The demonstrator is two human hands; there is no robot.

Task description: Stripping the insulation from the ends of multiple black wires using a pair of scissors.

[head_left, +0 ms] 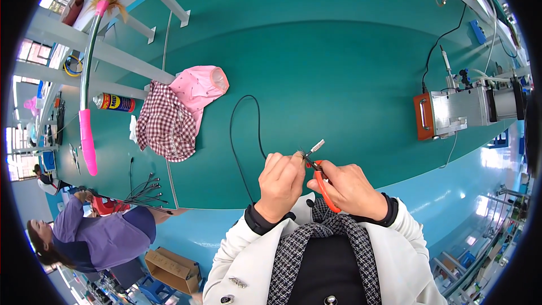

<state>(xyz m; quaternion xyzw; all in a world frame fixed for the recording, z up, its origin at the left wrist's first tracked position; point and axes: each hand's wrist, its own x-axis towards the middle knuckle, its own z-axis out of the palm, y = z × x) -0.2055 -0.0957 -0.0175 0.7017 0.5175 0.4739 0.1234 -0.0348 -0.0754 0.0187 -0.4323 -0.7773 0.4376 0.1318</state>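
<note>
My left hand [280, 183] pinches the end of a thin black cable [244, 135], which loops away over the green table [339, 68]. A small silver connector [316, 146] sticks out just past my fingers. My right hand [350, 189] grips orange-handled snips [323, 183], whose dark jaws meet the cable end at my left fingertips. Both hands are close to my chest, at the table's near edge.
A pink and checked cloth [178, 113] lies left of centre. A spray can [114, 102] and a feather duster with a pink handle [87, 130] are far left. A metal machine with an orange end [451, 113] stands right. Cut cables [144, 192] lie near another person [96, 237].
</note>
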